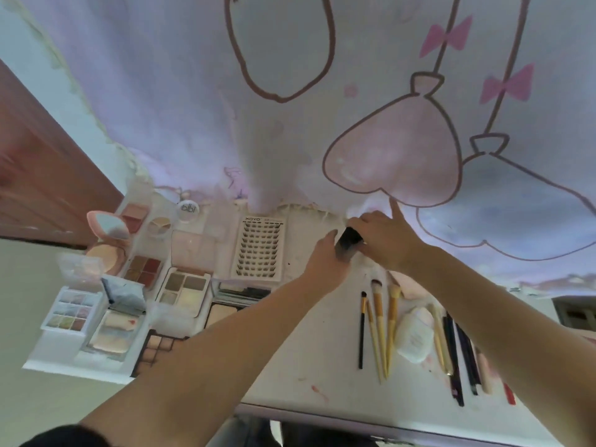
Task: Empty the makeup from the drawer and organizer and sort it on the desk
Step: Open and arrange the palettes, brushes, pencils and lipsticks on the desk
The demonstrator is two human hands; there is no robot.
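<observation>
Both my hands meet at the far middle of the white desk [309, 359] on a small dark tube-shaped makeup item [345, 245]. My right hand [383, 240] grips its upper end, index finger pointing up at the curtain. My left hand [325, 259] touches its lower end from the left; its fingers are partly hidden. Left of my hands lie an eyelash tray [259, 248] and several open palettes [185, 290] and compacts [108, 243]. To the right, brushes [377, 324] and pencils [458, 353] lie in a row beside a white puff [414, 333].
A pink and white curtain [290, 108] with heart drawings hangs behind the desk. A brown wooden panel [38, 188] stands at far left. The desk's front edge [354, 417] runs below the brushes. A small white jar [188, 210] sits at the back.
</observation>
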